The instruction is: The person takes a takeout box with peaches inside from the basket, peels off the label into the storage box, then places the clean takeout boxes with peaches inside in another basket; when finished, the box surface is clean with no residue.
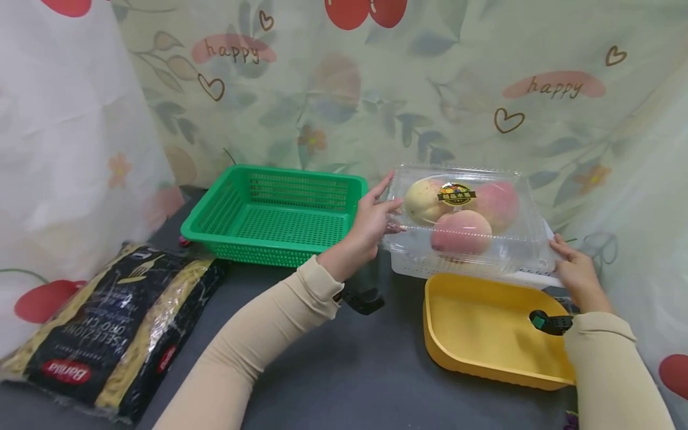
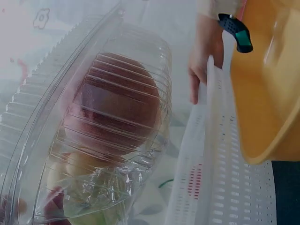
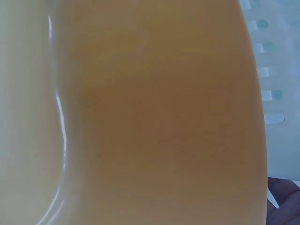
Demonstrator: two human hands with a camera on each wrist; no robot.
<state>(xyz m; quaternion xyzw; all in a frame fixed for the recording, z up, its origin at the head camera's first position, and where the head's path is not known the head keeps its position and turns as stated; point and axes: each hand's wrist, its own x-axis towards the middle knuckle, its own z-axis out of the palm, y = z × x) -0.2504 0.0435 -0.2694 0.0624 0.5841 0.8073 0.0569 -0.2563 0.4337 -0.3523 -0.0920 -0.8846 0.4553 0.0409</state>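
My left hand [image 1: 368, 227] grips the left end of a clear plastic clamshell box [image 1: 532, 218] with a gold-and-black label. Inside are three peaches [image 1: 461, 233], pink and pale yellow. The box is above a white perforated basket [image 1: 419, 264], tilted, and covers most of it. In the left wrist view, a gap separates the box from the basket [image 2: 225, 164]. My right hand [image 1: 580, 275] holds the basket's right end with fingers at its rim; in the right wrist view only its fingers [image 3: 284, 201] show at the corner.
A yellow tub [image 1: 500, 334] stands in front of the white basket, under my right wrist. To the left is a green perforated basket [image 1: 269, 249]. A black Barilla pasta bag [image 1: 118, 322] lies at the far left. Patterned curtains [image 1: 322, 89] enclose the dark table.
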